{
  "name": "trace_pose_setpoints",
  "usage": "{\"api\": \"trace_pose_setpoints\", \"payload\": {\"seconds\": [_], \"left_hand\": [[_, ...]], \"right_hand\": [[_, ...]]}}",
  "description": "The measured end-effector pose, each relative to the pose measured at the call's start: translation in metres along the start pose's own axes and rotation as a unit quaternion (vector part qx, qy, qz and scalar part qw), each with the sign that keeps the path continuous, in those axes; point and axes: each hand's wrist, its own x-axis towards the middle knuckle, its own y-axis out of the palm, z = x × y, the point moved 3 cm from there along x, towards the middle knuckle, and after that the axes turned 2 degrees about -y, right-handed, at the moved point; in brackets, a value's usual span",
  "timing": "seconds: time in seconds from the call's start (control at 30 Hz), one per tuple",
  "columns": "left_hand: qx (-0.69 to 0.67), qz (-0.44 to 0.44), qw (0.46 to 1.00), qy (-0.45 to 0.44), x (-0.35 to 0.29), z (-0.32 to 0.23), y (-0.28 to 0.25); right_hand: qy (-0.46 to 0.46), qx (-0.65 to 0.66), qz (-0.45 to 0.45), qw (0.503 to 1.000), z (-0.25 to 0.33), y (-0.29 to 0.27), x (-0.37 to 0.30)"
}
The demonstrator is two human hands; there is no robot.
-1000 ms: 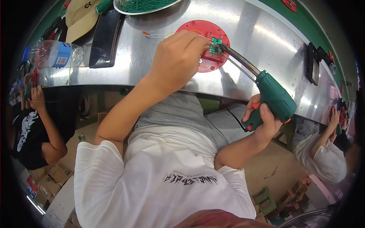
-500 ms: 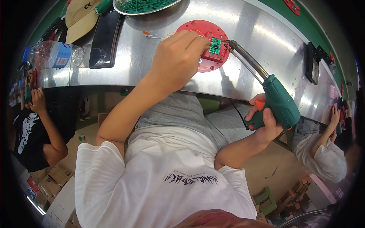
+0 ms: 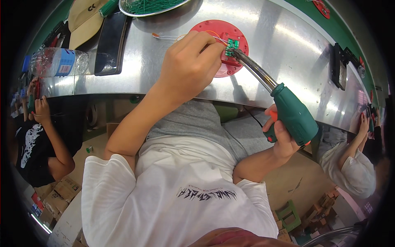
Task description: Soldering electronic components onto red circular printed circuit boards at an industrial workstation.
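Note:
My right hand (image 3: 284, 139) grips a dark green soldering gun (image 3: 294, 110) with an orange trigger. Its metal tip touches or hovers just over a small green circuit board (image 3: 233, 43); I cannot tell which. The board sits on a raised block of a round red plastic housing (image 3: 238, 32) lying on the metal table. At the board's left edge, my left hand (image 3: 190, 64) is closed in a pinch on a thin wire, its fingertips partly hidden. White and orange wires run behind this hand, the white ones from a small orange-brown disc (image 3: 155, 36).
On the metal table (image 3: 164, 78), a metal bowl (image 3: 154, 15) holds green wires. A dark tray-like object (image 3: 110, 45), a plastic bottle (image 3: 53, 61) and a beige cap (image 3: 85, 22) lie left. A black object (image 3: 339, 68) lies right. Co-workers sit on both sides.
My right hand has brought the soldering gun left, so its tip has gone from the board's right side onto its lower part. My left hand stays at the board, shifted slightly.

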Motion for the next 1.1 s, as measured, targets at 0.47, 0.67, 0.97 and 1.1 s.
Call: {"api": "trace_pose_setpoints", "payload": {"seconds": [0.47, 0.67, 0.97, 1.1], "left_hand": [[0.0, -0.008, 1.0, 0.012, -0.001, 0.002, 0.001], [0.007, -0.009, 1.0, 0.019, -0.002, 0.002, 0.0], [0.015, -0.007, 0.999, 0.028, -0.002, 0.0, 0.001], [0.018, -0.009, 0.999, 0.031, -0.001, 0.001, -0.002]], "right_hand": [[0.014, 0.065, -0.036, 0.997, -0.003, 0.002, 0.002], [-0.041, 0.019, -0.072, 0.996, 0.0, -0.002, 0.003], [-0.038, 0.012, -0.101, 0.994, -0.003, -0.007, 0.004], [-0.053, 0.028, -0.129, 0.99, -0.007, -0.01, 0.009]]}}
